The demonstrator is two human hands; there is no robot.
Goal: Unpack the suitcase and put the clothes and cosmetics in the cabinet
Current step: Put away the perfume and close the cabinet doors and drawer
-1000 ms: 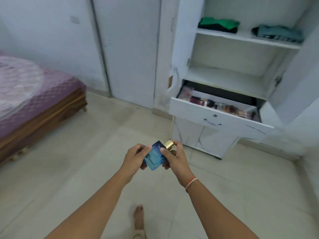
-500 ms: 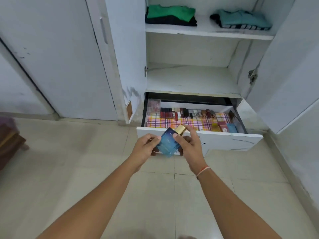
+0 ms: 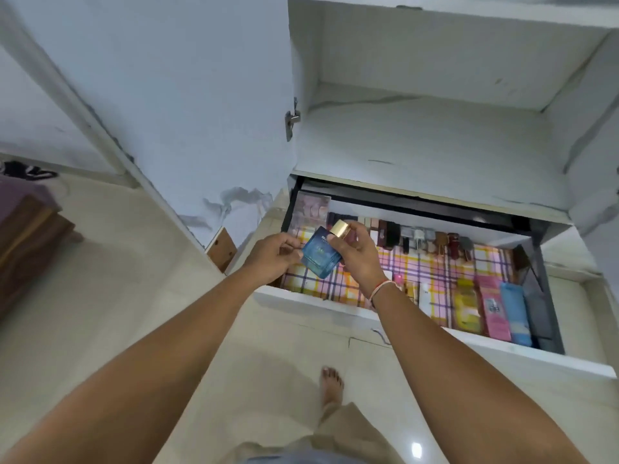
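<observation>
Both hands hold a blue perfume bottle (image 3: pixel 320 257) over the open drawer's (image 3: pixel 435 336) left end: the left hand (image 3: pixel 273 256) pinches its side, the right hand (image 3: pixel 358 256) grips its gold-capped top. Beyond, cosmetics (image 3: pixel 435 241) line the drawer under the cabinet's bare shelf (image 3: pixel 428 152).

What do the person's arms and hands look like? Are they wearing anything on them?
Both arms are bare, with no sleeves in view. The left hand wears nothing. The right hand has a thin red and white thread band tied round its wrist. No rings or watch show.
</observation>
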